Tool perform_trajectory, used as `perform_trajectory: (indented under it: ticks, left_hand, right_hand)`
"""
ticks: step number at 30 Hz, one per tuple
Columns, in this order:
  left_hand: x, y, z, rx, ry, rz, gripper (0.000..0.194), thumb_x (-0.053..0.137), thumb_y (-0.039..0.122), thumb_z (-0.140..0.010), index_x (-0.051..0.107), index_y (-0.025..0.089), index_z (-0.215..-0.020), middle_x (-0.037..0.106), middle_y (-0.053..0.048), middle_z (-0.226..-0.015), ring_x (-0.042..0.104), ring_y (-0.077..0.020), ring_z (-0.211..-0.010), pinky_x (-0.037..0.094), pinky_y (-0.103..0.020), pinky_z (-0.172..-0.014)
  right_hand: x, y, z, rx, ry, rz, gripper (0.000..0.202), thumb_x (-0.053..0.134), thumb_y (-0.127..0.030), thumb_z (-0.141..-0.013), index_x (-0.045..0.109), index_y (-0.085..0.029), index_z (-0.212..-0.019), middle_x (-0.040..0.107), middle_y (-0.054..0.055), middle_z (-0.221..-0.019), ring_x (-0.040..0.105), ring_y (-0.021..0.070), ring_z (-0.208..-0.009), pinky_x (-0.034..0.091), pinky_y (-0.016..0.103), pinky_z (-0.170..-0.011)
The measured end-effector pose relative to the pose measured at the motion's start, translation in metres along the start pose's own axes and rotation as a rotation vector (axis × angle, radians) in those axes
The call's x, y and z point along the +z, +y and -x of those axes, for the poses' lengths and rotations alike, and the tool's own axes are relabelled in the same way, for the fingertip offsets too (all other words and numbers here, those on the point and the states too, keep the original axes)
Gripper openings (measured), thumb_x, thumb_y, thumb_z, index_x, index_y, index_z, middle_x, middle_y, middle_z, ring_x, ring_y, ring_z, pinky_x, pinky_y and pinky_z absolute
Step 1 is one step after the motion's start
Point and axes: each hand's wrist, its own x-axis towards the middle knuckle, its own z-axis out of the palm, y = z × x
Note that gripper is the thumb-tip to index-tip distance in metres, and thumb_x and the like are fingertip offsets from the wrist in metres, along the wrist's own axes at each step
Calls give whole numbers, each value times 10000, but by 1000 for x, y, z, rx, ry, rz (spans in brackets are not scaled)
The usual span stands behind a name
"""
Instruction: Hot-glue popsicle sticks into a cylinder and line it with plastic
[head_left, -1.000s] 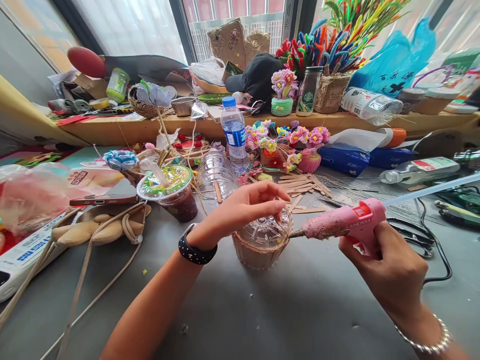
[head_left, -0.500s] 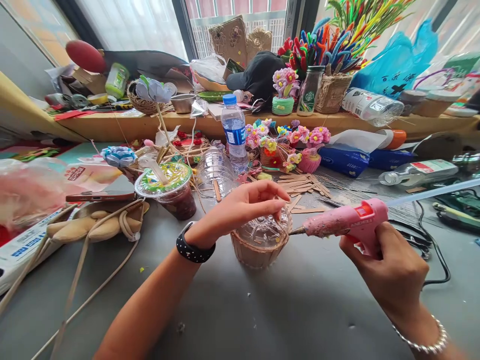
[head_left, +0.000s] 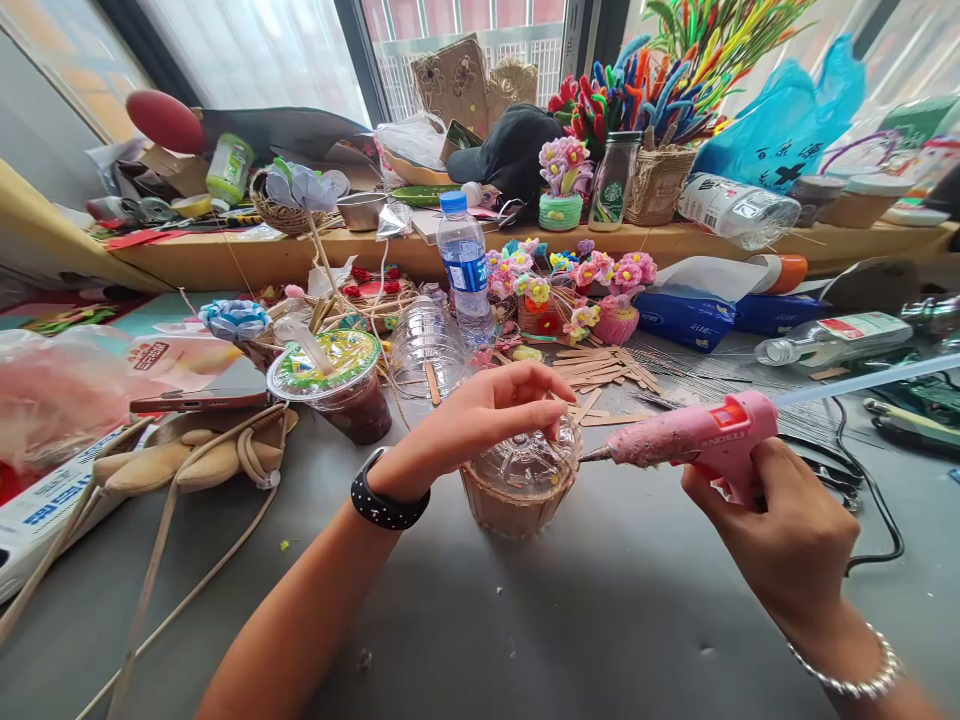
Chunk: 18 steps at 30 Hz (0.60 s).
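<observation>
A cut plastic bottle base (head_left: pixel 517 505) stands upside down on the grey table, with thin wooden strips around its side and a brown cord along its upper edge. My left hand (head_left: pixel 499 415) reaches over it, fingers bent and closed at the far right of its rim; the exact grip is partly hidden. In my right hand (head_left: pixel 780 530) is a pink hot glue gun (head_left: pixel 690 432), a clear glue stick (head_left: pixel 870 380) sticking out of its back. The nozzle touches or nearly touches the base's right edge.
Wooden sticks (head_left: pixel 600 368) lie behind the base. A lidded drink cup (head_left: pixel 352 400), a clear bottle (head_left: pixel 427 345) and a blue-capped water bottle (head_left: pixel 465 270) stand or lie beyond. Black cable (head_left: pixel 892 520) curves at right; craft flowers (head_left: pixel 592 275) sit at the back.
The view shifts very slightly. Both hands, the glue gun and the bottle base keep nearly the same positions, with the nozzle still at the rim.
</observation>
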Motion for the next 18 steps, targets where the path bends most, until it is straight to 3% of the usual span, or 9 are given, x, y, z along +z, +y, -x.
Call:
perform_trajectory:
  ticks: [18]
  left_hand:
    - [0, -1, 0, -8, 15, -12, 88, 540, 189, -793, 561, 154, -871, 545, 25, -730, 510, -63, -673, 395, -184, -657]
  right_hand:
    - [-1, 2, 1, 32, 2, 2, 245, 539, -271, -731, 329, -210, -620, 354, -36, -507, 381, 88, -460, 243, 227, -411]
